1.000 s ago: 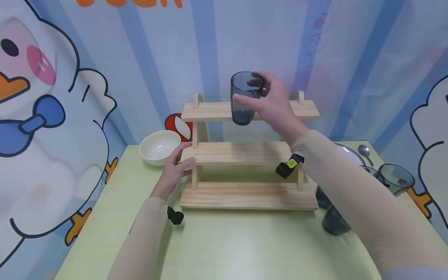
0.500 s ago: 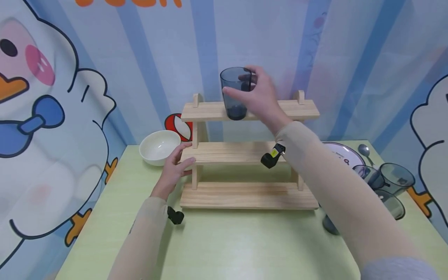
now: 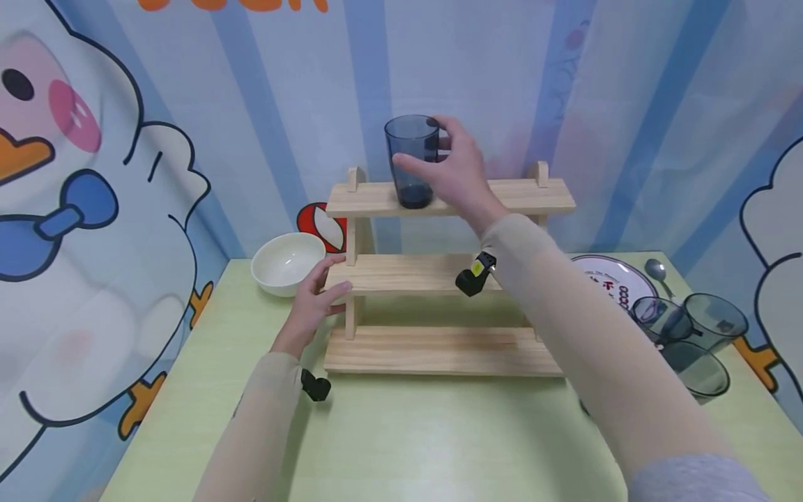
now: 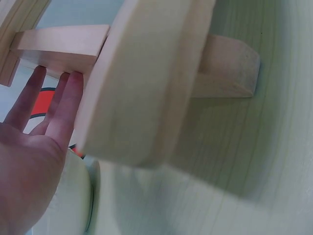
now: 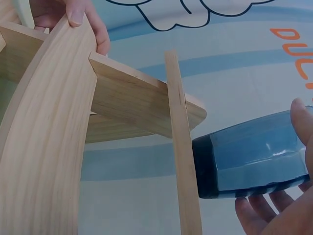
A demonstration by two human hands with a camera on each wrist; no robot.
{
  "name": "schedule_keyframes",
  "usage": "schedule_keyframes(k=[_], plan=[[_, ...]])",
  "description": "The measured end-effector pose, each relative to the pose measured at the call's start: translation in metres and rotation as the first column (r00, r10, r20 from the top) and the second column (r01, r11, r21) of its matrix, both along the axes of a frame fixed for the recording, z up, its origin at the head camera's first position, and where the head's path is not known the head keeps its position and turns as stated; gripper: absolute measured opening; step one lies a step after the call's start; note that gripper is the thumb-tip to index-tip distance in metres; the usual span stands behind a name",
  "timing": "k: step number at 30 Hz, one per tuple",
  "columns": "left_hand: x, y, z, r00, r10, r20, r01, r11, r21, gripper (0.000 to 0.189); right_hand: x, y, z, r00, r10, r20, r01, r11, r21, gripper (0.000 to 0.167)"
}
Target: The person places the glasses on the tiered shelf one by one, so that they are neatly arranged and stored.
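Note:
A dark tinted drinking glass (image 3: pixel 410 164) stands upright at the top board of a three-tier wooden shelf (image 3: pixel 439 355), left of its middle. My right hand (image 3: pixel 461 167) grips the glass from the right, thumb in front and fingers around the far side. In the right wrist view the base of the glass (image 5: pixel 254 154) meets the top board (image 5: pixel 181 147), seemingly touching it. My left hand (image 3: pixel 307 307) holds the left end of the middle board, thumb on the board. In the left wrist view, fingertips of the left hand (image 4: pixel 34 161) touch the shelf's side piece (image 4: pixel 63 46).
A white bowl (image 3: pixel 287 263) sits left of the shelf, behind my left hand. To the right are several tinted glasses (image 3: pixel 715 321), a patterned plate (image 3: pixel 617 279) and a spoon (image 3: pixel 657 273). My right forearm hides part of that area. A printed cloth (image 3: pixel 464 63) hangs behind the pale table (image 3: pixel 401 439).
My right hand has carried the glass leftward and slightly up and back, to the top board. My left hand has stayed on the shelf. More of the plate and glasses shows.

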State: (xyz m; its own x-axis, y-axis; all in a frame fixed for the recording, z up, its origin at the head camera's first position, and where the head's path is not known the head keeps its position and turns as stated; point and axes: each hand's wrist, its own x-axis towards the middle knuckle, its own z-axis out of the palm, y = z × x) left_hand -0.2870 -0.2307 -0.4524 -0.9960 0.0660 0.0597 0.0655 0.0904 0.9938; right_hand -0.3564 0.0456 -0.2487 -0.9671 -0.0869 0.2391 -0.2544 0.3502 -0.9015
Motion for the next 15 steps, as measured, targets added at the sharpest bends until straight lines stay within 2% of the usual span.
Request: schedule_keyframes(k=[9, 15], plan=[[-0.003, 0.002, -0.005, 1.0, -0.017, -0.008, 0.017, 0.999, 0.028, 0.052, 0.003, -0.001, -0.003, 1.0, -0.031, 0.005, 0.03, 0.997, 0.072, 0.099], [-0.003, 0.004, -0.005, 1.0, -0.013, -0.017, 0.014, 1.0, 0.024, 0.052, 0.011, 0.013, -0.004, 0.998, 0.028, 0.051, -0.033, 0.994, 0.103, 0.106]])
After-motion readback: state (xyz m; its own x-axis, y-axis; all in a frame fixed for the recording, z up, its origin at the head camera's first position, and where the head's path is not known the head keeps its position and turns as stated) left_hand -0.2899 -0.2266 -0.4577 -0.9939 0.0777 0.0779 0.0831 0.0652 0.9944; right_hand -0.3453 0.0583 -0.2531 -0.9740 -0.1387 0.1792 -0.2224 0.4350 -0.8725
